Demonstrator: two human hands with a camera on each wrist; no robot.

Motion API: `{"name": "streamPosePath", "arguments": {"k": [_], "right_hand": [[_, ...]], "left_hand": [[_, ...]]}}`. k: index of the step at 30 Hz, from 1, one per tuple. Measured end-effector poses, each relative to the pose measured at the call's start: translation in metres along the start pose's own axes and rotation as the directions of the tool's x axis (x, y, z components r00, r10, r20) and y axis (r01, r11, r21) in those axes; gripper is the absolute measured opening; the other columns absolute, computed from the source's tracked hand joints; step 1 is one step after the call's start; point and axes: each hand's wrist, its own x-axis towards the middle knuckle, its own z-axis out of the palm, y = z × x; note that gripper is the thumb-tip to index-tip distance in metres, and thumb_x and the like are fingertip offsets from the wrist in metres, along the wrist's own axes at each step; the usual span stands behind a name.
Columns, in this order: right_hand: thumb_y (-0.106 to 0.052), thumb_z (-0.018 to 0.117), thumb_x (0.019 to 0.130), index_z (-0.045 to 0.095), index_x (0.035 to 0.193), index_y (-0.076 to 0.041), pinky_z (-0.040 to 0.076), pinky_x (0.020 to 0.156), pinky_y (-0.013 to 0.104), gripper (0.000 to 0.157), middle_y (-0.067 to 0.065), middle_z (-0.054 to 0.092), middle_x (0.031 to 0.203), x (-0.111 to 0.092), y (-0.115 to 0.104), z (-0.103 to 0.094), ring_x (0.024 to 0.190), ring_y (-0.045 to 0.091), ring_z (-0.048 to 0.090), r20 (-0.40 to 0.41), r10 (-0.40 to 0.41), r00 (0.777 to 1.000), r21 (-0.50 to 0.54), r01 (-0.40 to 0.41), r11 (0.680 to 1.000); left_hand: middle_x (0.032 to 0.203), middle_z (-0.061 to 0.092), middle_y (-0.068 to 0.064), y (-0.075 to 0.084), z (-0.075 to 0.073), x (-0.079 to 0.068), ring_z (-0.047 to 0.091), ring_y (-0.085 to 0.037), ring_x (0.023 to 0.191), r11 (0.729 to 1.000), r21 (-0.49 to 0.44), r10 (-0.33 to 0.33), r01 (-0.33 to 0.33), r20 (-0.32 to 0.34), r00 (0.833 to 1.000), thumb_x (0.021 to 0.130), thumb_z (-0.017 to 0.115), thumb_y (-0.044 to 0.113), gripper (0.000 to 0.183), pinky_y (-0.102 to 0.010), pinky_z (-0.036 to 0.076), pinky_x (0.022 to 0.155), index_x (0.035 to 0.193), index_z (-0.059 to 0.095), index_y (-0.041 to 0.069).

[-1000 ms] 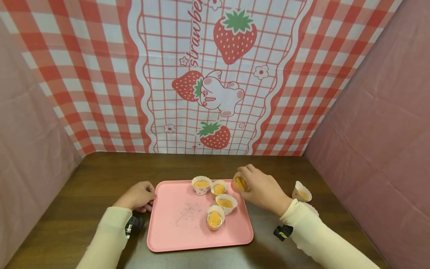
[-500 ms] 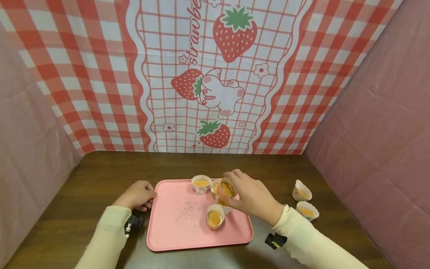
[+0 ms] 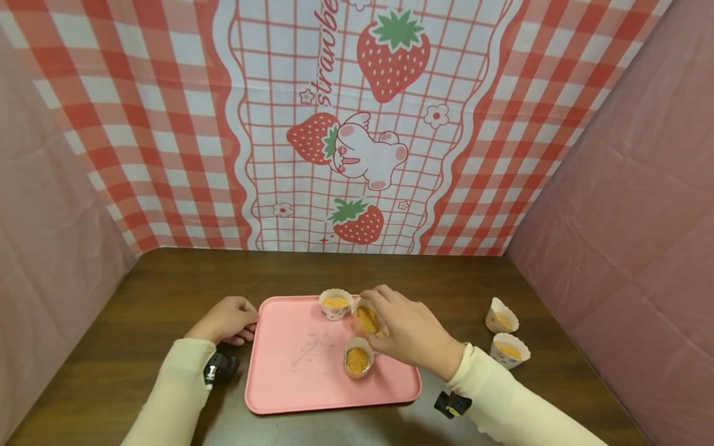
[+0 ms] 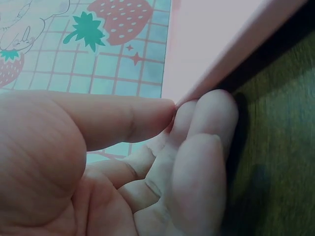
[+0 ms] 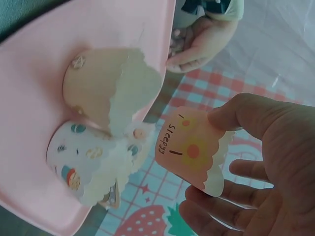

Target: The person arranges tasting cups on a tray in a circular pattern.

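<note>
My right hand (image 3: 409,328) holds a pink paper cupcake (image 3: 367,319) by its sides, over the back right of the pink tray (image 3: 295,390). Its wrapper with a yellow flower and lettering (image 5: 184,145) shows between thumb and fingers in the right wrist view. A cupcake (image 3: 336,303) stands at the tray's back edge and another cupcake (image 3: 358,359) in front of the held one. A white patterned cupcake (image 5: 83,160) is plain in the right wrist view; the right hand hides others from the head view. At the tray's left rim, my left hand (image 3: 229,322) pinches the edge between thumb and fingers.
Two more cupcakes, one behind (image 3: 501,316) and one in front (image 3: 510,350), stand on the wooden table (image 3: 184,272) to the right. A strawberry-print cloth (image 3: 357,142) hangs behind, and pink cloths (image 3: 619,204) close both sides.
My right hand has carried the cupcake leftward from the tray's right back corner to over the cupcakes on the tray. The left hand has stayed at the left rim.
</note>
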Motion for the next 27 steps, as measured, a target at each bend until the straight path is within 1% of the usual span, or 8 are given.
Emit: {"name": "streamPosePath", "arguments": {"k": [4, 7, 10, 15, 19, 21, 22, 27], "right_hand": [[-0.031, 0.085, 0.080, 0.058, 0.139, -0.015, 0.048, 0.056, 0.025, 0.067, 0.000, 0.062, 0.125, -0.001, -0.008, 0.001, 0.085, 0.008, 0.059, 0.000, -0.044, 0.999, 0.009, 0.044, 0.999], [-0.030, 0.083, 0.079, 0.059, 0.136, -0.017, 0.050, 0.058, 0.027, 0.064, -0.002, 0.062, 0.125, 0.001, -0.014, 0.003, 0.090, 0.009, 0.060, -0.007, -0.072, 0.997, 0.006, 0.072, 0.997], [-0.030, 0.084, 0.077, 0.060, 0.133, -0.019, 0.050, 0.061, 0.028, 0.062, -0.004, 0.061, 0.120, 0.003, -0.020, 0.006, 0.088, 0.007, 0.058, 0.000, -0.094, 0.996, 0.016, 0.094, 0.995], [-0.030, 0.085, 0.078, 0.057, 0.138, -0.016, 0.050, 0.065, 0.026, 0.067, -0.002, 0.061, 0.119, 0.004, -0.029, 0.011, 0.087, 0.008, 0.055, 0.022, -0.147, 0.989, 0.008, 0.147, 0.989], [-0.029, 0.082, 0.081, 0.056, 0.139, -0.013, 0.053, 0.073, 0.029, 0.066, 0.000, 0.062, 0.124, 0.007, -0.037, 0.016, 0.089, 0.009, 0.058, 0.035, -0.196, 0.980, -0.026, 0.197, 0.980], [-0.033, 0.082, 0.082, 0.057, 0.136, -0.013, 0.055, 0.075, 0.032, 0.062, 0.000, 0.062, 0.124, 0.009, -0.040, 0.020, 0.088, 0.010, 0.060, 0.036, -0.221, 0.975, -0.053, 0.223, 0.973], [-0.036, 0.082, 0.083, 0.058, 0.134, -0.014, 0.056, 0.076, 0.034, 0.060, 0.000, 0.062, 0.124, 0.010, -0.042, 0.022, 0.092, 0.012, 0.061, 0.035, -0.231, 0.972, -0.071, 0.233, 0.970], [-0.047, 0.080, 0.084, 0.062, 0.128, -0.017, 0.055, 0.071, 0.033, 0.057, -0.005, 0.063, 0.113, 0.012, -0.047, 0.032, 0.095, 0.011, 0.062, 0.029, -0.255, 0.966, -0.153, 0.257, 0.954]], "left_hand": [[0.082, 0.064, -0.011, 0.000, 0.000, 0.001, 0.068, -0.017, 0.066, 1.000, 0.005, -0.004, 0.004, 0.000, 1.000, 0.101, 0.058, 0.012, 0.018, -0.031, 0.056, 0.056, 0.103, 0.061, -0.006], [0.081, 0.064, -0.010, -0.001, 0.000, 0.000, 0.067, -0.016, 0.065, 1.000, 0.016, -0.001, 0.001, -0.001, 1.000, 0.101, 0.058, 0.012, 0.017, -0.030, 0.055, 0.056, 0.103, 0.060, -0.006], [0.080, 0.065, -0.009, 0.000, 0.001, 0.000, 0.067, -0.016, 0.064, 1.000, 0.022, -0.002, 0.002, -0.011, 1.000, 0.100, 0.058, 0.011, 0.016, -0.029, 0.055, 0.055, 0.102, 0.061, -0.004], [0.080, 0.065, -0.009, 0.002, 0.002, 0.000, 0.066, -0.016, 0.064, 0.999, 0.037, 0.015, -0.014, -0.017, 1.000, 0.098, 0.058, 0.011, 0.014, -0.029, 0.054, 0.055, 0.099, 0.060, -0.003], [0.079, 0.066, -0.009, 0.002, 0.001, 0.000, 0.064, -0.015, 0.063, 0.998, 0.052, 0.027, -0.026, -0.021, 0.999, 0.097, 0.058, 0.011, 0.014, -0.028, 0.053, 0.054, 0.099, 0.060, -0.003], [0.079, 0.066, -0.008, 0.002, 0.001, 0.000, 0.064, -0.015, 0.062, 0.998, 0.058, 0.026, -0.025, -0.022, 0.999, 0.097, 0.058, 0.011, 0.014, -0.027, 0.052, 0.054, 0.099, 0.061, -0.003], [0.079, 0.066, -0.008, 0.002, 0.001, 0.001, 0.064, -0.015, 0.062, 0.998, 0.062, 0.026, -0.025, -0.021, 0.999, 0.097, 0.058, 0.011, 0.014, -0.027, 0.052, 0.054, 0.099, 0.061, -0.003], [0.078, 0.066, -0.008, 0.000, 0.002, 0.002, 0.064, -0.015, 0.062, 0.997, 0.068, 0.024, -0.022, -0.021, 1.000, 0.097, 0.057, 0.011, 0.014, -0.027, 0.052, 0.054, 0.099, 0.061, -0.002]]}}
